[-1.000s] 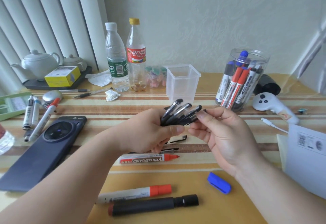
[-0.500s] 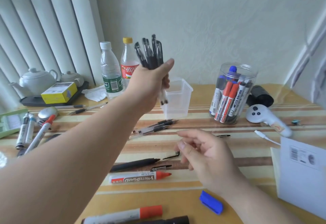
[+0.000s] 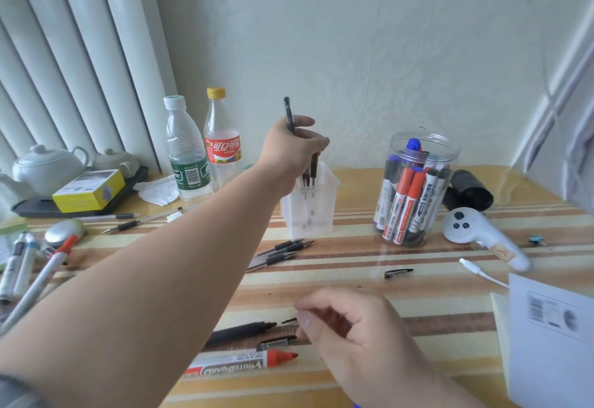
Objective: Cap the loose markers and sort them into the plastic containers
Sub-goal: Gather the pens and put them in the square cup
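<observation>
Black pens [image 3: 309, 172], a bunch, gripped by left hand [image 3: 294, 147] with tips inside square clear tub [image 3: 309, 206]; right hand [image 3: 348, 327] loosely curled, holding nothing, above capless red marker [image 3: 239, 363] on striped table [image 3: 353, 256].

A single head-worn wide-angle camera looks forward and slightly down from the near edge of the tabletop [image 3: 369, 256], facing the pale wall at 12 o'clock. It sits close: the left forearm enters from 7 o'clock and fills much of the lower left, reaching the left hand [image 3: 294, 147] just above the picture's centre, while the right hand [image 3: 350, 330] lies large near 6 o'clock. Vertical blinds [image 3: 64, 53] bend along the 10 o'clock side and a window frame leans at 2 o'clock, bowed by the lens. The round marker jar [image 3: 418, 189] stands towards 2 o'clock, the teapot [image 3: 45, 166] at 9 o'clock. No second view shares the scene.
</observation>
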Demonstrator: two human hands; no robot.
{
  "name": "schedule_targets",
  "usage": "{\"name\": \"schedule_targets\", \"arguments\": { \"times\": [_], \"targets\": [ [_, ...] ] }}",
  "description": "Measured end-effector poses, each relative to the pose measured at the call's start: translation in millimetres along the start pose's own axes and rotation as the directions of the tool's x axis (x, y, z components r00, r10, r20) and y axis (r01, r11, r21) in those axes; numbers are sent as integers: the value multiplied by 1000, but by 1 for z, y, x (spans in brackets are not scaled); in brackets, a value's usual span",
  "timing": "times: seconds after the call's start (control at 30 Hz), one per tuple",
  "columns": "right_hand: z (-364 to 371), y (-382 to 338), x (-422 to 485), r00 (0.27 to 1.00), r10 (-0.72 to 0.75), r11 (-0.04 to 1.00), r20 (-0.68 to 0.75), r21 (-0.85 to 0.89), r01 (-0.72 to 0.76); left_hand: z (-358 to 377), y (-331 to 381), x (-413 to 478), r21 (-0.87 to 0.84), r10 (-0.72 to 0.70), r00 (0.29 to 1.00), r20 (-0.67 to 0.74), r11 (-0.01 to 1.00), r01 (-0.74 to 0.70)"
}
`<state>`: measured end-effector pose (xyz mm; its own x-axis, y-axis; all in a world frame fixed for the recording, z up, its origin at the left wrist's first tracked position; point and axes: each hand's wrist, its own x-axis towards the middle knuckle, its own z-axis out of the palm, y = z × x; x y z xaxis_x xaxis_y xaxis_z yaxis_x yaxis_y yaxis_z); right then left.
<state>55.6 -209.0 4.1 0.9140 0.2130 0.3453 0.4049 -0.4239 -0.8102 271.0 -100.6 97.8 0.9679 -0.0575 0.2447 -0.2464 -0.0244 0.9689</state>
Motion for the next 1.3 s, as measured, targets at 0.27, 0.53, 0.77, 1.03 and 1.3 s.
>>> {"name": "schedule_targets", "arguments": {
  "times": [0.27, 0.53, 0.77, 1.03, 1.3],
  "targets": [
    [-1, -2, 0, 1000, 15, 1000, 8, 17, -15, -10, 8, -8, 188, 32, 998, 58, 981, -43],
    [-27, 6, 7, 968, 46, 969, -246, -223, -103, -81, 14, -111, 669, 260, 966, 3, 717, -195],
    [-49, 23, 18, 864, 367, 769, -344, -411, -490, -110, -36, -165, 922, -146, 972, 184, 368, -120],
    [-43, 33, 24, 901, 326, 653, -285, -622, -433, -83, -41, -140, 918, -197, 934, 298, 328, -224],
    [-44, 34, 28, 834, 429, 601, -348, -579, -551, -67, -41, -125, 937, -307, 910, 280, 292, -190]
  ]
}}
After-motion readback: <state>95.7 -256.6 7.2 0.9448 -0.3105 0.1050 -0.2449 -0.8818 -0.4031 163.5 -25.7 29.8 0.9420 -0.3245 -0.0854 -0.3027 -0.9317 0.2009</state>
